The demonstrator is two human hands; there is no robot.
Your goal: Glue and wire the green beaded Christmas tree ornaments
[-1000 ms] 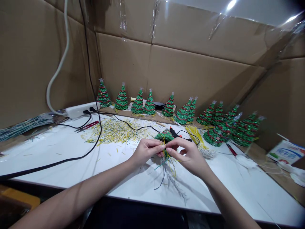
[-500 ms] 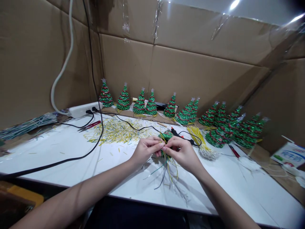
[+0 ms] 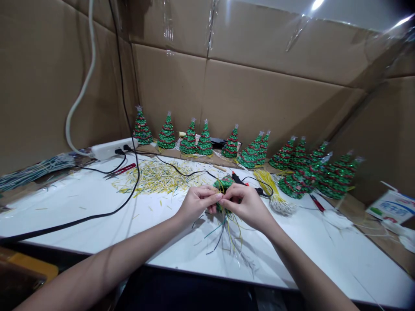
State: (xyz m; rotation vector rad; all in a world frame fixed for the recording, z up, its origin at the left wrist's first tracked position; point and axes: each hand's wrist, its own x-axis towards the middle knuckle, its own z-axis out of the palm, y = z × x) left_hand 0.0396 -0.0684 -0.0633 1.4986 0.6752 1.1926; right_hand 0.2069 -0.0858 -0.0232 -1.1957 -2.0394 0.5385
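Note:
Near the middle of the white table, my left hand [image 3: 202, 200] and my right hand [image 3: 239, 198] meet with fingertips pinched together. Between them are thin yellow wires that come from a green tinsel Christmas tree [image 3: 223, 183], which lies tilted behind my fingers and is partly hidden. Below my hands a bundle of loose wires [image 3: 231, 235], yellow, dark and pale, fans toward the table's front edge. Just behind my right hand lies a black glue gun [image 3: 238, 178] with an orange tip, its cable looping to the right.
Finished Christmas trees [image 3: 205, 140] line the back and right. Cut wire scraps [image 3: 162, 176] are heaped left of centre, beside red-handled scissors [image 3: 121, 171]. A yellow wire bundle [image 3: 269, 183] lies right. A power strip [image 3: 113, 149], black cable [image 3: 97, 216] and white carton [image 3: 391, 206] stand around.
My hands stay pinched together at nearly the same spot, with small finger movements on the wires. The whole view has shifted slightly.

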